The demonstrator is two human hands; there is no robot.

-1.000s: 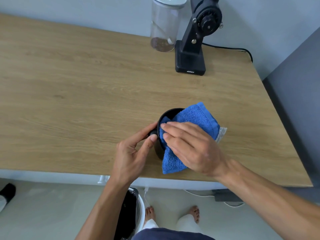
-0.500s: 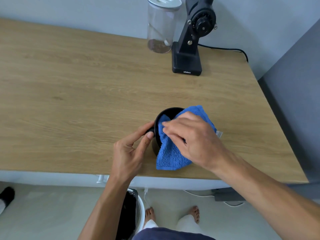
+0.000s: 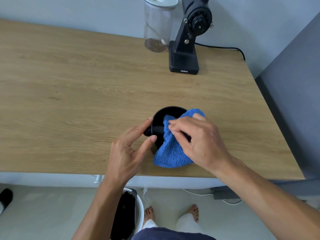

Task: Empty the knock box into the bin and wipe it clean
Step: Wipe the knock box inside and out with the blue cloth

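Over knock box (image 3: 161, 118): right grip (image 3: 199, 141) tight on cloth (image 3: 170, 153), left grip (image 3: 128, 149) tight on box.

We see a home coffee corner: a wooden counter (image 3: 86, 101), at 12 o'clock a black grinder (image 3: 185, 54) beside a glass jar (image 3: 158, 26), at 6 o'clock bare feet (image 3: 150, 213).

knock box (image 3: 170, 112): 1
blue cloth (image 3: 170, 153): 1
bin (image 3: 140, 212): 1
jar (image 3: 158, 26): 1
grinder (image 3: 184, 54): 1
hands: 2 — left hand (image 3: 128, 153), right hand (image 3: 200, 141)
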